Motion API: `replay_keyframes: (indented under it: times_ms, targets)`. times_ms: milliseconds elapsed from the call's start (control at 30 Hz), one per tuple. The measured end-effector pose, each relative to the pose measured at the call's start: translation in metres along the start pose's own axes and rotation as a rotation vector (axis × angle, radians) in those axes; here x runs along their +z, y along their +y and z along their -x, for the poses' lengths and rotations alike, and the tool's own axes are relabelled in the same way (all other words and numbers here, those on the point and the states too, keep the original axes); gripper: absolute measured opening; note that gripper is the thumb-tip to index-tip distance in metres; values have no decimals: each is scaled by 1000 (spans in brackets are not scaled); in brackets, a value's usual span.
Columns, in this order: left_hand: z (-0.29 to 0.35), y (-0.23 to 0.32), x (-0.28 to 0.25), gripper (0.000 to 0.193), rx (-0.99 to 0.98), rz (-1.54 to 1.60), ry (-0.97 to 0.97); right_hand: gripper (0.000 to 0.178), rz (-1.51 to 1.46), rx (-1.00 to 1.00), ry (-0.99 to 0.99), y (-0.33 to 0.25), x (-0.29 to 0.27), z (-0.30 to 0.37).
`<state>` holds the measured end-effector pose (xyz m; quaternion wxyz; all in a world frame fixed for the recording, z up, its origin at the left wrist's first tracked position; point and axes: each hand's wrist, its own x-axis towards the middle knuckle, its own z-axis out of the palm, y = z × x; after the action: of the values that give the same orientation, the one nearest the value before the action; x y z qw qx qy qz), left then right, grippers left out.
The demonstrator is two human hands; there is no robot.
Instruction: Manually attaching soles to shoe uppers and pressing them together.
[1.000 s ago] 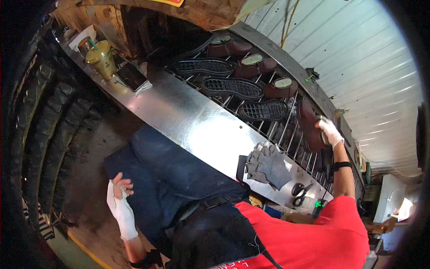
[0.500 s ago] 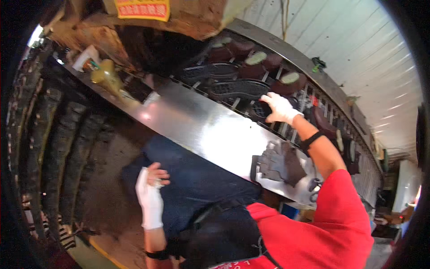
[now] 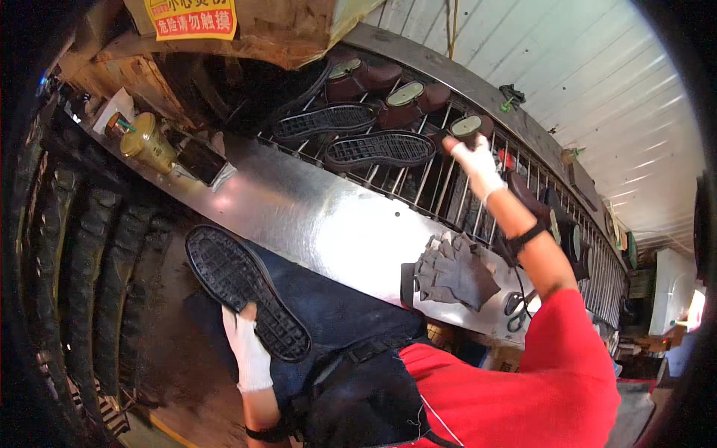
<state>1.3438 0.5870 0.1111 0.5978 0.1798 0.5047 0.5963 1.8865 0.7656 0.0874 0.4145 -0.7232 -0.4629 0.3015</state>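
My left hand [image 3: 243, 347], in a white glove with bare fingertips, is closed on the edge of a black shoe sole [image 3: 239, 284], its treaded grid side showing, over my dark apron. My right hand [image 3: 476, 166], gloved the same way, reaches over the slatted rack with thumb and fingers apart. It is at the near end of a maroon shoe upper [image 3: 469, 127] with a pale top; whether it touches is unclear. Left of it on the rack lie a black sole [image 3: 381, 149] and another sole [image 3: 325, 122]. Beyond them stand a maroon shoe [image 3: 411, 103] and another maroon shoe [image 3: 358, 77].
A metal ledge [image 3: 299, 201] runs along the rack [image 3: 538, 175]. Grey gloves [image 3: 455, 272] and scissors [image 3: 515, 310] lie on it at right; a drink cup [image 3: 149, 142] and a phone [image 3: 196, 157] at left. Racks of black soles [image 3: 104, 254] stand at far left.
The sole by my right hand has left the rack, and my left hand, empty before, now holds a sole. My right hand has moved toward the maroon shoe. The view has shifted slightly.
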Motion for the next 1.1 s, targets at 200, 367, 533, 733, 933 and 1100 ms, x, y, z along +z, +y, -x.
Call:
replay_keyframes:
  times_ms: [200,367,533,733,933,1100]
  targets:
    - [26,-42,-46,65,-193,94,48,111,-637,793,131,-26,24,-70]
    - [18,-39,-38,64,-171,25,-57,47,-660,654,59,15,-10,-85]
    - [25,-13,-44,57,244,-451,137,56,-535,465,-135,42,-74,5]
    - [6,29,-15,56,328,-237,-231,49,-642,489,-472,-31,-10,110]
    - [-21,12,33,78,346,68,-100,111,-381,49,-990,-141,114,220]
    - [14,60,2,94,297,469,-333,89,-619,116,-1232,-169,184,278]
